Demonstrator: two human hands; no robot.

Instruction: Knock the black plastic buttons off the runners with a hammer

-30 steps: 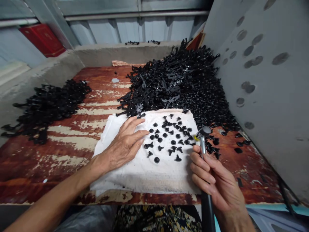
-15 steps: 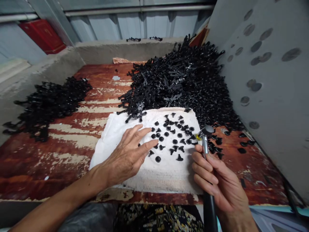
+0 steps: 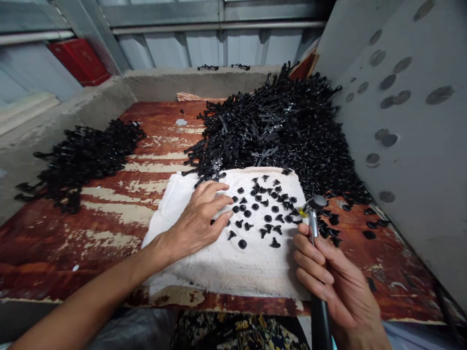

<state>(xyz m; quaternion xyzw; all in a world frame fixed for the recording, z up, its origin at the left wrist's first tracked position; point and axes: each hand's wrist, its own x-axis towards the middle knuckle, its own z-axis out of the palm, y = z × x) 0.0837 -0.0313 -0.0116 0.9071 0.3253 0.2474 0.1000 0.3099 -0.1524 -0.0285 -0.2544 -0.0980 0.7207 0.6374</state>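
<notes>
A white cloth (image 3: 226, 257) lies on the worn red board, with several small black plastic caps (image 3: 266, 209) scattered on its far half. My left hand (image 3: 199, 221) rests on the cloth with its fingers curled down, the tips touching the caps at the left edge of the scatter. Nothing shows clearly held in it. My right hand (image 3: 335, 282) is closed around the handle of a small hammer (image 3: 313, 218), whose metal head hovers at the cloth's right edge, just above the caps.
A big heap of black plastic parts (image 3: 277, 131) fills the far right, against a grey spotted panel (image 3: 408, 126). A smaller black heap (image 3: 83, 158) lies at the left. Concrete ledges border the red board (image 3: 109, 228). A red box (image 3: 80, 61) sits at the back left.
My left hand slid a little away from me and curled its fingertips onto the caps. The hammer hand has barely moved; the view shifted slightly.
</notes>
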